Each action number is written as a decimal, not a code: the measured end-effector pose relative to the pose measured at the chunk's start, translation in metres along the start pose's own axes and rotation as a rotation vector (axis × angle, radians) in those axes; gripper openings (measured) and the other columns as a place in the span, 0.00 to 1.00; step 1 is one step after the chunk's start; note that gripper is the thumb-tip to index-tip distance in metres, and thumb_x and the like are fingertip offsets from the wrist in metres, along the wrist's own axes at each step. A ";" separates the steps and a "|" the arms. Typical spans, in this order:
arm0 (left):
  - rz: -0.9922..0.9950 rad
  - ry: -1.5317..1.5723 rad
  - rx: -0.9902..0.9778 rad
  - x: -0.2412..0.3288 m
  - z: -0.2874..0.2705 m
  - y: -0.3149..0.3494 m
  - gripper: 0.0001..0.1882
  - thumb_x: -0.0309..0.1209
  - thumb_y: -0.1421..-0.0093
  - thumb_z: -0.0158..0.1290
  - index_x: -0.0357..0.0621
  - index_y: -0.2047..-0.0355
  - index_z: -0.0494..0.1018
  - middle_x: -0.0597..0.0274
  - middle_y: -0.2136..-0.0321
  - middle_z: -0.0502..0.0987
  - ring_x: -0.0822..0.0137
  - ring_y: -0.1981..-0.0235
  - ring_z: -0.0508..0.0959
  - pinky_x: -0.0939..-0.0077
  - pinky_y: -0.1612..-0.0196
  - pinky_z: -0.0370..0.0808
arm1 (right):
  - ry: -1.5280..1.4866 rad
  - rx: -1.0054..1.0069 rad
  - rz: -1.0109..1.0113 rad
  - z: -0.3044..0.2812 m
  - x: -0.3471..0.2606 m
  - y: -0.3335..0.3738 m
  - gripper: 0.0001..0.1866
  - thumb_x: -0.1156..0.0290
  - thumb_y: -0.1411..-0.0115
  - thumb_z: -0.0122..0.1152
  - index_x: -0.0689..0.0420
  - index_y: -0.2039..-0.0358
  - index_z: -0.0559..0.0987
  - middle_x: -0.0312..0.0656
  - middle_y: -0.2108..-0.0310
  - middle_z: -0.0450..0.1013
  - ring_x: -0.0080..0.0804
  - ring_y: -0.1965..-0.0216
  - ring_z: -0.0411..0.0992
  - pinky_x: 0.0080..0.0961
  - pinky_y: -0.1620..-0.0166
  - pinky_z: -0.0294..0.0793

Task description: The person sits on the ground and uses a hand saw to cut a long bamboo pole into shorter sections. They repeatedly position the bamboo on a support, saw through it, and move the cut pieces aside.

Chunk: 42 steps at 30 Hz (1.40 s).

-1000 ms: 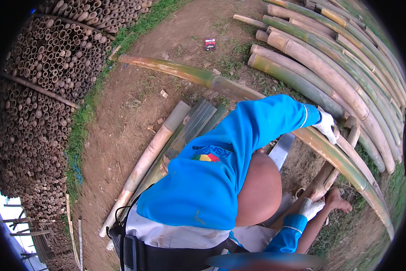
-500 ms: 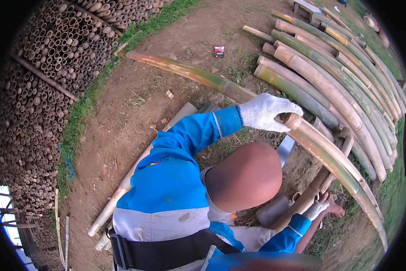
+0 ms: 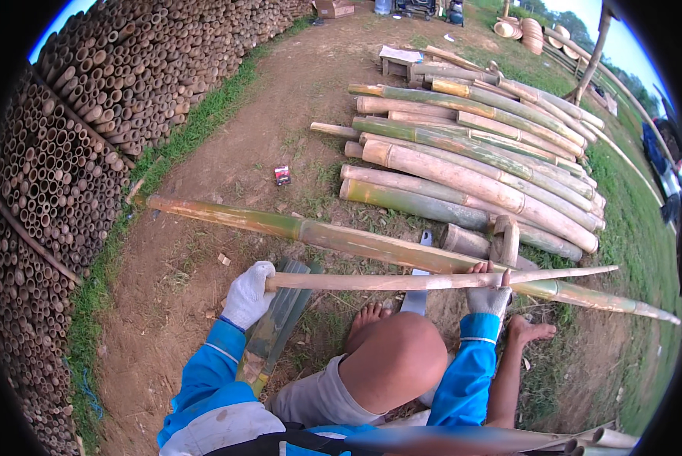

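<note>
Level across my lap is a slim, pale bamboo piece (image 3: 371, 282), its thin tip reaching out to the right. White-gloved, my left hand (image 3: 250, 295) is closed round its left end. Further right, my right hand (image 3: 487, 295), in a glove that leaves fingertips bare, grips the same piece. Just beyond it lies a long green-brown bamboo pole (image 3: 371, 243) with scraped patches. Between my hands, the saw (image 3: 415, 295) shows its blade beneath the bamboo, partly hidden. Green-grey split lengths (image 3: 280, 311) rest on the ground beside my left hand.
Thick bamboo poles (image 3: 462, 178) lie in a row ahead to the right. A tall stack of cut bamboo (image 3: 98, 114) borders the left. On the dirt is a small red packet (image 3: 282, 175). A short bamboo support (image 3: 504, 242) stands beyond my right hand.
My left hand has swung left and nearer, bringing the bamboo's end with it. The piece now lies crosswise, and my right hand has come onto it. The view has tilted up.
</note>
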State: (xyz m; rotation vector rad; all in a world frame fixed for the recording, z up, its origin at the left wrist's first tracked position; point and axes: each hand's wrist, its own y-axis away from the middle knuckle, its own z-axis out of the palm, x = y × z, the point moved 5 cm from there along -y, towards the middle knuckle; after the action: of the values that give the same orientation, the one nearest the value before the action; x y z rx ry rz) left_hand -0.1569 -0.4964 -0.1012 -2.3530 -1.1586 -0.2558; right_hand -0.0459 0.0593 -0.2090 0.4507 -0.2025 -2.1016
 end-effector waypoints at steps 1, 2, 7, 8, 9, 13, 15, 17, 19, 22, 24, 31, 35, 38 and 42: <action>-0.096 -0.044 -0.011 -0.009 -0.002 0.002 0.34 0.23 0.51 0.70 0.46 0.44 0.68 0.50 0.48 0.77 0.42 0.44 0.79 0.51 0.40 0.77 | 0.051 0.057 -0.008 -0.003 0.006 0.001 0.26 0.51 0.31 0.71 0.60 0.49 0.76 0.48 0.55 0.76 0.47 0.52 0.77 0.53 0.39 0.77; -0.248 -0.086 -0.091 -0.017 0.000 0.002 0.36 0.24 0.52 0.71 0.47 0.43 0.68 0.50 0.48 0.77 0.43 0.41 0.77 0.49 0.37 0.76 | 0.088 -0.026 -0.028 -0.001 0.020 0.005 0.16 0.58 0.30 0.69 0.57 0.58 0.77 0.43 0.63 0.76 0.45 0.58 0.77 0.53 0.42 0.78; 0.142 -0.364 -0.103 0.061 0.012 -0.031 0.44 0.38 0.51 0.72 0.49 0.33 0.69 0.50 0.41 0.73 0.46 0.31 0.67 0.37 0.23 0.55 | 0.153 -0.120 0.090 0.016 0.120 0.067 0.08 0.68 0.29 0.69 0.47 0.53 0.78 0.39 0.57 0.79 0.50 0.50 0.80 0.57 0.38 0.78; 0.173 -0.226 -0.135 0.083 0.023 -0.040 0.43 0.40 0.48 0.72 0.49 0.32 0.70 0.49 0.41 0.74 0.48 0.32 0.70 0.38 0.24 0.56 | 0.104 -0.224 0.099 0.027 0.142 0.085 0.11 0.71 0.29 0.69 0.46 0.51 0.77 0.39 0.55 0.79 0.51 0.48 0.80 0.54 0.38 0.78; 0.266 -0.136 -0.103 0.105 0.030 -0.050 0.41 0.42 0.47 0.71 0.49 0.34 0.71 0.51 0.44 0.77 0.49 0.37 0.74 0.43 0.27 0.62 | 0.223 -0.265 0.100 0.034 0.154 0.103 0.13 0.73 0.30 0.70 0.48 0.49 0.76 0.41 0.50 0.78 0.53 0.44 0.80 0.51 0.37 0.77; 0.247 -0.098 -0.019 0.124 0.043 -0.073 0.23 0.41 0.50 0.71 0.57 0.53 0.81 0.64 0.67 0.83 0.55 0.65 0.83 0.55 0.57 0.79 | 0.447 -0.286 0.135 0.044 0.141 0.136 0.29 0.55 0.29 0.67 0.56 0.34 0.72 0.46 0.40 0.74 0.55 0.34 0.73 0.54 0.32 0.72; 0.262 -0.173 0.014 0.105 0.036 -0.069 0.14 0.40 0.50 0.69 0.59 0.64 0.80 0.65 0.70 0.81 0.56 0.66 0.83 0.56 0.60 0.78 | 0.421 -0.356 0.008 0.042 0.084 0.130 0.43 0.43 0.28 0.61 0.61 0.26 0.64 0.48 0.38 0.72 0.57 0.30 0.68 0.58 0.27 0.65; 0.263 -0.206 0.038 0.070 0.019 -0.063 0.10 0.40 0.48 0.67 0.59 0.68 0.79 0.64 0.72 0.79 0.55 0.67 0.82 0.56 0.60 0.77 | 0.203 -0.303 -0.136 0.026 -0.007 0.116 0.40 0.46 0.26 0.59 0.62 0.26 0.64 0.51 0.29 0.65 0.54 0.26 0.63 0.56 0.24 0.60; 0.190 -0.294 -0.015 0.030 0.006 -0.059 0.10 0.38 0.48 0.66 0.57 0.68 0.77 0.62 0.72 0.78 0.53 0.65 0.81 0.54 0.58 0.76 | 0.049 -0.084 -0.296 -0.003 -0.095 0.106 0.36 0.53 0.24 0.56 0.63 0.25 0.62 0.54 0.25 0.59 0.52 0.23 0.59 0.55 0.21 0.56; 0.063 -0.319 -0.131 -0.009 -0.002 -0.053 0.12 0.39 0.47 0.66 0.55 0.64 0.78 0.60 0.67 0.79 0.51 0.59 0.81 0.52 0.52 0.75 | 0.077 -0.029 -0.494 -0.026 -0.145 0.093 0.27 0.64 0.25 0.60 0.64 0.33 0.66 0.56 0.30 0.65 0.54 0.26 0.63 0.55 0.21 0.60; 0.129 -0.243 -0.127 -0.002 0.009 -0.054 0.14 0.38 0.47 0.67 0.56 0.61 0.79 0.61 0.65 0.79 0.52 0.58 0.81 0.53 0.51 0.76 | 0.129 -0.057 -0.485 -0.022 -0.122 0.091 0.20 0.65 0.26 0.64 0.62 0.41 0.70 0.56 0.34 0.69 0.56 0.29 0.67 0.56 0.22 0.62; 0.162 -0.219 -0.013 0.003 0.026 -0.076 0.13 0.36 0.44 0.66 0.57 0.58 0.80 0.61 0.63 0.78 0.53 0.54 0.81 0.53 0.49 0.77 | 0.482 0.004 -0.205 0.035 0.015 0.128 0.30 0.57 0.27 0.65 0.58 0.32 0.70 0.55 0.32 0.67 0.60 0.27 0.63 0.60 0.25 0.62; 0.052 -0.306 -0.040 -0.070 -0.005 -0.075 0.11 0.32 0.44 0.65 0.57 0.59 0.81 0.58 0.60 0.79 0.49 0.50 0.81 0.52 0.45 0.77 | 0.376 -0.096 -0.141 0.044 -0.012 0.115 0.35 0.52 0.25 0.62 0.59 0.28 0.64 0.56 0.32 0.66 0.55 0.25 0.61 0.58 0.20 0.54; -0.109 -0.440 -0.051 -0.129 -0.022 -0.077 0.10 0.29 0.41 0.62 0.57 0.59 0.82 0.56 0.59 0.80 0.48 0.49 0.81 0.50 0.44 0.77 | 0.361 -0.097 -0.333 0.035 -0.057 0.095 0.31 0.53 0.26 0.63 0.59 0.33 0.68 0.54 0.35 0.69 0.54 0.26 0.63 0.54 0.21 0.57; -0.148 -0.480 0.048 -0.175 -0.039 -0.086 0.11 0.26 0.43 0.60 0.55 0.59 0.81 0.55 0.60 0.80 0.47 0.49 0.80 0.50 0.43 0.76 | 0.519 -0.267 -0.142 0.029 -0.024 0.077 0.26 0.54 0.26 0.65 0.56 0.38 0.73 0.47 0.36 0.71 0.53 0.27 0.66 0.48 0.30 0.73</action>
State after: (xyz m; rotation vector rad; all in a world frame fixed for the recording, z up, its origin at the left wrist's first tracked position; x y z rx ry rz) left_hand -0.3307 -0.5927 -0.1033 -2.3555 -1.5385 0.3043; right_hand 0.0147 0.0367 -0.1526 0.8434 0.4169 -2.0323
